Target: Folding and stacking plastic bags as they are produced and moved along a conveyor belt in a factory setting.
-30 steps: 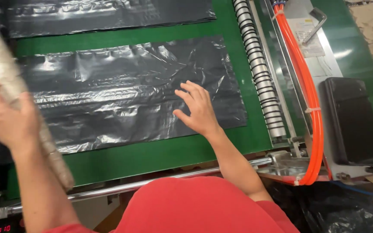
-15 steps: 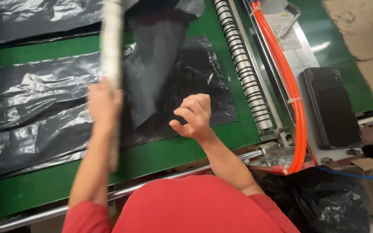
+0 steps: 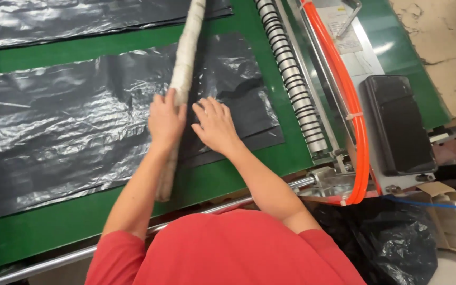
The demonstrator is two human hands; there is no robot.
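A long pale wrapped stick (image 3: 184,63) lies lengthwise across a black plastic sheet (image 3: 54,126) on the green belt (image 3: 38,232). My left hand (image 3: 165,120) grips the stick near its lower third and holds it down on the sheet. My right hand (image 3: 216,126) rests flat, fingers spread, on the folded right part of the sheet (image 3: 238,95) just beside the stick. The stick's near end reaches past the sheet's front edge.
A second black sheet (image 3: 80,21) lies farther up the belt. Right of the belt run a ribbed metal roller (image 3: 291,84), an orange hose (image 3: 344,95) and a black box (image 3: 399,124). A black bag (image 3: 386,237) and a cardboard box (image 3: 449,216) sit at lower right.
My left hand swung the stick from the far left over to the sheet's middle and laid it down. The sheet's right part was lifted and now lies folded flat under my right hand.
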